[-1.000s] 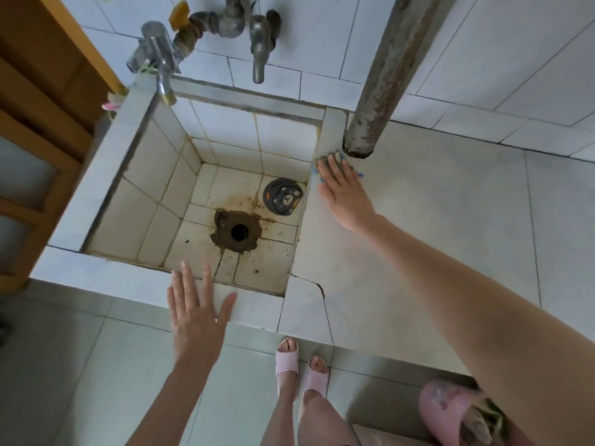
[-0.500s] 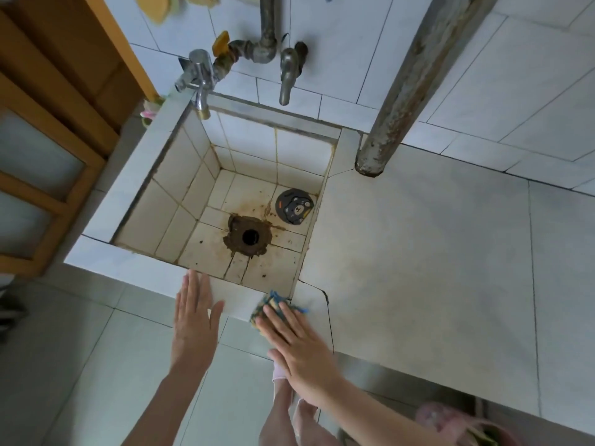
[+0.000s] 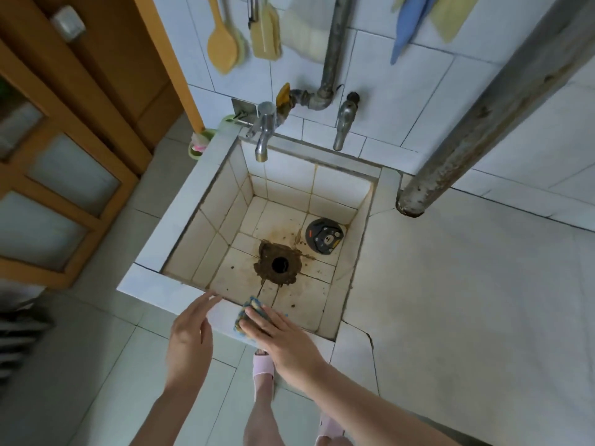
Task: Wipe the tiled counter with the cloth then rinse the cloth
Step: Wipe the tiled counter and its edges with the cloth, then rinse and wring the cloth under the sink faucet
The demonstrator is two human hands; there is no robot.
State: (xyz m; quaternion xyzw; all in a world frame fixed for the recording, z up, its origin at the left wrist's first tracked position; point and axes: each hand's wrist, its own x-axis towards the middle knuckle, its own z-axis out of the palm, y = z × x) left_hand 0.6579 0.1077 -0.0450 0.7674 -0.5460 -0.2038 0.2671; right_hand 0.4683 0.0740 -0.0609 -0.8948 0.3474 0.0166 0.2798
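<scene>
View from above of a tiled sink basin (image 3: 180,220) set at the left end of a tiled counter (image 3: 467,300). The basin floor is stained brown around an open drain hole (image 3: 279,264); a round dark drain cover (image 3: 324,235) with a bear face lies beside it, toward the back right corner. Two metal taps, left (image 3: 264,133) and right (image 3: 345,123), branch from a vertical pipe (image 3: 335,43) on the tiled wall. A yellow spoon (image 3: 222,43) and a blue cloth-like item (image 3: 407,24) hang above. A thick grey pipe (image 3: 483,123) slants across the upper right and meets the counter at the basin's back right corner, covering part of the wall. A crack (image 3: 360,329) runs through the counter tile at the basin's front right corner. A wooden door (image 3: 64,156) with frosted panes stands at left. A foot in a pink slipper (image 3: 264,365) stands below the front rim.

The blue-and-yellow cloth (image 3: 249,312) lies on the basin's front rim. The right hand (image 3: 283,336) presses on it with extended fingers, covering all but its far and left edges. The left hand (image 3: 190,333), released and holding nothing, has its fingers spread, with fingertips over the same rim just left of the cloth; whether they touch the tile cannot be told.
</scene>
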